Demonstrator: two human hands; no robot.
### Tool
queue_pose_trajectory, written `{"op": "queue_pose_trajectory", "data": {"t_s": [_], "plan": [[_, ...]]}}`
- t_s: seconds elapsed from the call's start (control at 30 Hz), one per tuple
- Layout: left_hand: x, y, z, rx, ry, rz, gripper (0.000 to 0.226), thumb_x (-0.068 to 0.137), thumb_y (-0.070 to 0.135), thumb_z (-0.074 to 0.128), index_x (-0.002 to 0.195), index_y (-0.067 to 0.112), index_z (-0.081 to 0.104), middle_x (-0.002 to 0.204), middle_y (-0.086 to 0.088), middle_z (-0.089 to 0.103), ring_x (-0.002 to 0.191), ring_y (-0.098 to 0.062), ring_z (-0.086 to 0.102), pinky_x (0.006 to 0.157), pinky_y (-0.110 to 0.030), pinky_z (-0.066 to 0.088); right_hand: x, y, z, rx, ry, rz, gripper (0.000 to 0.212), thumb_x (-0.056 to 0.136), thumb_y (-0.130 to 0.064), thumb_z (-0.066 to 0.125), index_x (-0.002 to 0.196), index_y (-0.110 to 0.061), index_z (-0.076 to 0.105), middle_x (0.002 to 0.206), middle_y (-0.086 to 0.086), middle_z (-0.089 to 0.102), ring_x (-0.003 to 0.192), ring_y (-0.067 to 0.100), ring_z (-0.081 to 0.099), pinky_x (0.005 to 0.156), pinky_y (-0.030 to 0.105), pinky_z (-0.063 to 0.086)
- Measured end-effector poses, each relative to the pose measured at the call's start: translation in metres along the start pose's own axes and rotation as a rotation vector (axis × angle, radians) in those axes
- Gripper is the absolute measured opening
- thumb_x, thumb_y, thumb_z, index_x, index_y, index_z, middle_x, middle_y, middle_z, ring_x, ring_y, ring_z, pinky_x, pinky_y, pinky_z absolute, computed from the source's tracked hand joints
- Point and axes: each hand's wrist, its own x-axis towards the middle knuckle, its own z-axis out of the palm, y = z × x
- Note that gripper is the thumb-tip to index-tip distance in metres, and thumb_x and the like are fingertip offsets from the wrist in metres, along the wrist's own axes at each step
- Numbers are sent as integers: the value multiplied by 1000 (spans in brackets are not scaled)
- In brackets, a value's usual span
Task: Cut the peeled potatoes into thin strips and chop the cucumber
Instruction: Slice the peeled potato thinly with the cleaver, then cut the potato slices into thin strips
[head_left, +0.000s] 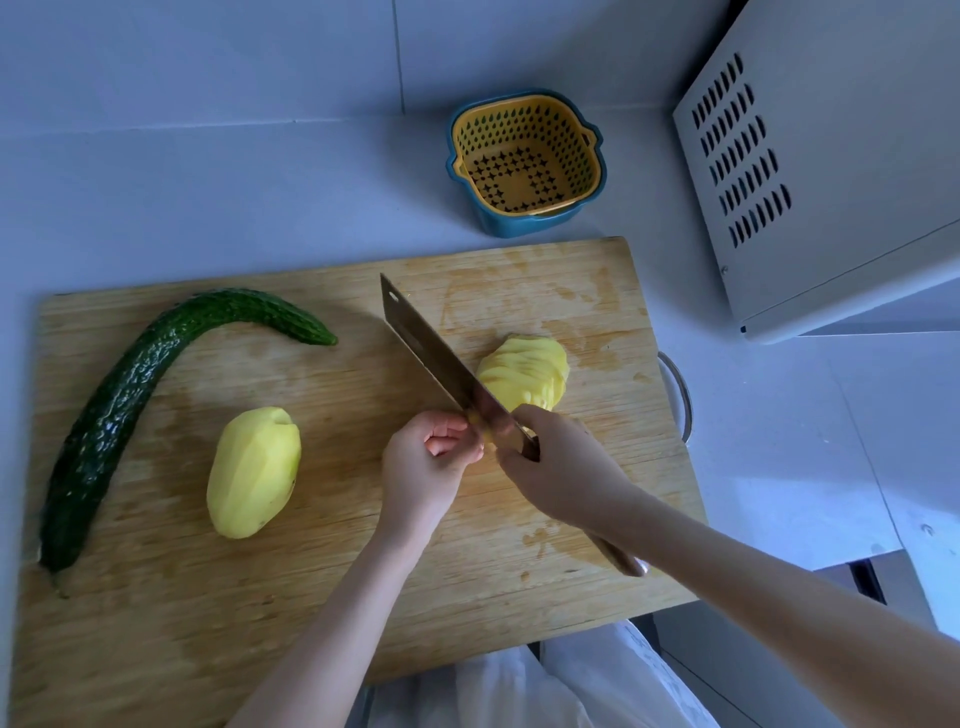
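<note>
**Cutting Potatoes on the Big Board**

A pale counter fills the picture. On it lies a big wooden cutting board. A white box with dark slots stands at the far right of the counter.

A long, bent, dark green cucumber lies whole on the left side of the board. A big knife points up and to the left over the middle of the board.

Behind the board sits a yellow basket with holes, inside a blue bowl.

A whole peeled potato lies on the board, between the cucumber and the hands. A pile of potato slices leans together just right of the blade.

The right hand grips the knife where the blade meets the brown handle, with its fingers wrapped round it. The left hand is close beside it. Its fingers are curled in and hold a small bit of potato against the blade.
</note>
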Motion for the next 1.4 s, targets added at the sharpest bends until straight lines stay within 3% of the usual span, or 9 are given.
{"op": "queue_pose_trajectory", "data": {"t_s": [0.2, 0.37, 0.57, 0.7, 0.77, 0.87, 1.03, 1.23, 1.4], "plan": [[3, 3, 9, 177, 80, 44, 14, 85, 19, 70, 81, 6, 65, 68, -3, 70, 61, -11, 68, 68, -31, 58, -30, 0, -26, 64, 67, -92, 29, 88, -19, 52, 67, -37, 46, 51, -11, 46, 43, 5, 40, 47, 20, 35], [-3, 10, 4, 303, 74, 73, 13, 84, 23, 69, 86, 10, 65, 69, 3, 69, 64, -8, 67, 71, -34, 57, -60, 8, -41, -26, 240, -126, 36, 81, -20, 58, 116, -32, 57, 58, -14, 52, 55, 7, 50, 55, 22, 43], [-36, 52, -15, 501, 133, 781, 18, 81, 20, 68, 69, 8, 61, 65, 6, 58, 56, -6, 50, 51, -16, 41, -60, 30, -44, -208, 398, -147, 27, 79, -24, 63, 102, -27, 49, 84, -7, 69, 75, 20, 61, 66, 31, 49], [-33, 81, 1, 808, -29, 1064, 26, 75, 23, 70, 93, 4, 66, 92, -4, 62, 87, -15, 51, 80, -21, 39, -58, 37, -44, -243, 410, -149, 29, 81, -27, 63, 105, -22, 48, 87, 0, 69, 78, 25, 62, 68, 34, 50], [-23, 83, 9, 914, -184, 1027, 39, 68, 18, 79, 103, 6, 67, 104, -5, 62, 100, -18, 49, 90, -26, 38, -60, 39, -46, -276, 423, -167, 33, 81, -27, 62, 110, -21, 47, 87, 1, 68, 78, 27, 62, 69, 35, 50], [-14, 82, 15, 929, -328, 974, 34, 63, 1, 81, 94, 8, 68, 99, -5, 63, 96, -17, 50, 84, -28, 46, -63, 41, -52, -331, 438, -204, 41, 81, -23, 61, 118, -19, 45, 81, 3, 66, 77, 29, 61, 64, 33, 45], [-20, 92, 9, 873, -431, 979, 26, 65, -9, 77, 84, 8, 69, 85, -1, 63, 84, -10, 54, 75, -13, 40, -65, 44, -59, -352, 451, -192, 43, 81, -20, 62, 120, -18, 45, 71, -2, 51, 70, 24, 55, 59, 30, 38], [-2, 63, -15, 950, 134, 770, 13, 71, -5, 74, 82, 1, 74, 76, -10, 67, 63, -27, 62, 58, -30, 51, -56, 55, -71, -123, 511, -28, 35, 80, -19, 65, 112, -19, 52, 80, -4, 55, 69, 18, 49, 49, 21, 34], [1, 8, 15, 1094, 60, 594, 17, 79, 1, 67, 95, -3, 71, 78, -13, 65, 69, -30, 62, 61, -36, 54, -47, 70, -72, 54, 502, 87, 34, 78, -21, 66, 109, -21, 53, 83, 2, 63, 61, 15, 53, 45, 23, 34]]}}
